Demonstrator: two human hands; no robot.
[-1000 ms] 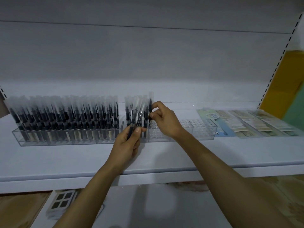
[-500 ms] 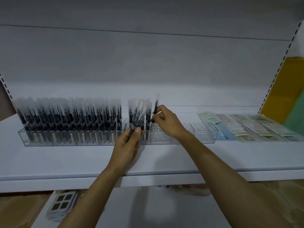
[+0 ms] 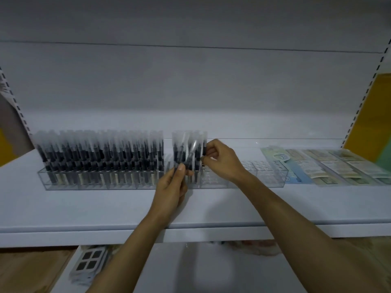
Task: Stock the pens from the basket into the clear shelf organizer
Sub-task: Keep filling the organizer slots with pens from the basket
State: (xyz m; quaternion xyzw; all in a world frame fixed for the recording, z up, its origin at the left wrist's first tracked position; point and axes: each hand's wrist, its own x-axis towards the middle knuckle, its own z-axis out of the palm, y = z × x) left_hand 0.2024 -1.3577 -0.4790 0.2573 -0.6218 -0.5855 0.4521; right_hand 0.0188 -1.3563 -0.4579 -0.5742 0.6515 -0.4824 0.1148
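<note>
Step in hand: seating pens one by one into the clear organizer, which lies lengthwise along the far half of the white shelf. The right hand pinches a single pen between thumb and curled fingers, upright, at the right edge of a small cluster already standing near the organizer's middle. Whether its tip is inside a cell or just above one cannot be told. The left hand, just near of the organizer, grips a bundle of further pens, with its fingers wrapped round their lower ends and the thumb laid on top. The bundle leans slightly right, toward the other hand. The basket is not in view. Judgement: well past halfway, since the left stretch is packed with stocked pens and only the right stretch shows bare cells. Next move, as I read it: press the pen straight down until it stands alone, let go, then draw another from the bundle and move one cell to the right. This calls for keeping the pen vertical so it does not knock its neighbours. Look of the pens: dark slim barrels, each in a frosted clear sleeve that stands taller than the pen, all upright and tightly ranked. Motion blur hides any print. Flat printed packets lie on the shelf to the right of the organizer.
</note>
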